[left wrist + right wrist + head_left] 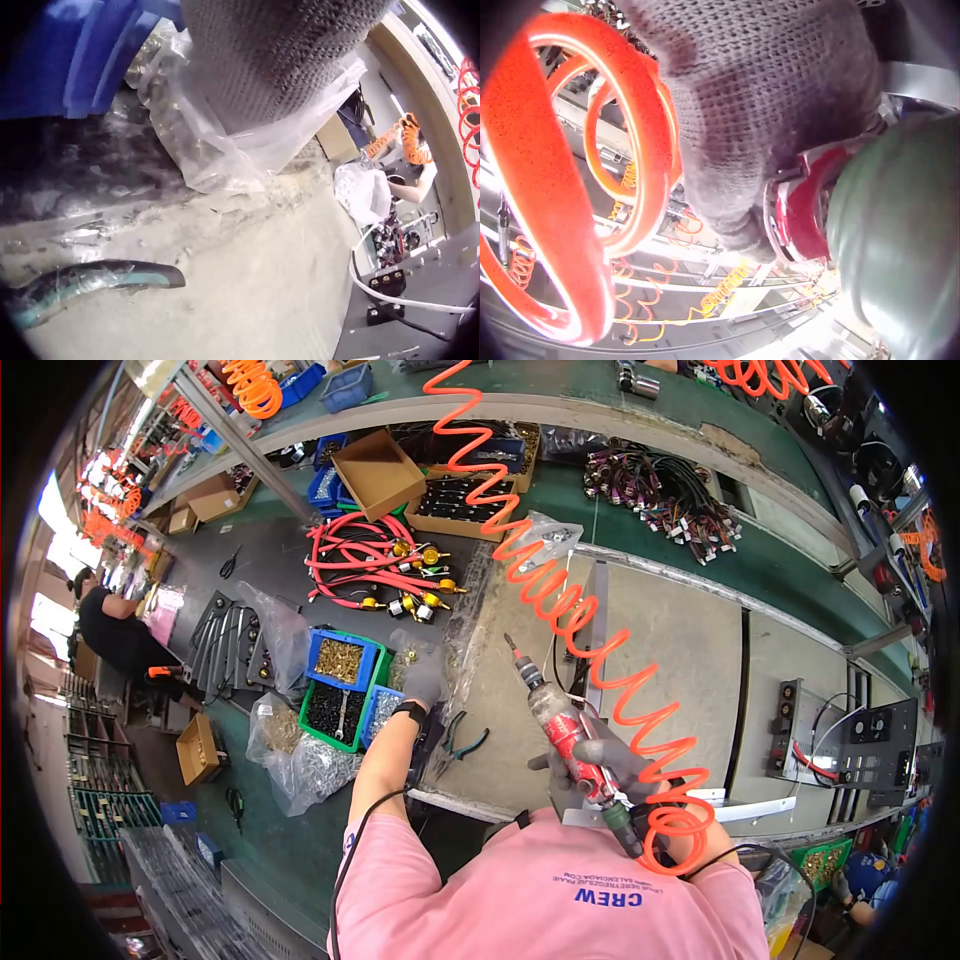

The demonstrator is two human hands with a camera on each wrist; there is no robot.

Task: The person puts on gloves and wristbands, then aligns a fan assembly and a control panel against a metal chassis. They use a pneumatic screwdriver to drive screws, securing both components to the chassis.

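My gloved left hand [427, 676] reaches in among the small-parts bins, at a clear plastic bag [405, 648] of small parts. In the left wrist view that glove [274, 64] overlaps the bag [217, 161]; its fingertips are hidden, so I cannot tell whether they grip anything. My gloved right hand [618, 756] holds a red pneumatic screwdriver [563, 732] by its body, bit pointing up and away. In the right wrist view the glove [772, 105] curls round the red body beside a green end [896, 232]. An orange coiled hose [625, 705] hangs by the right hand.
Pliers [462, 740] lie right of the bins. A blue bin [340, 658] holds brass parts; a green bin [308, 744] holds black ones. Red hoses [340, 555] with brass valves lie behind. Metal panels [650, 660] cover the bench, with a fitted box [850, 735] at right.
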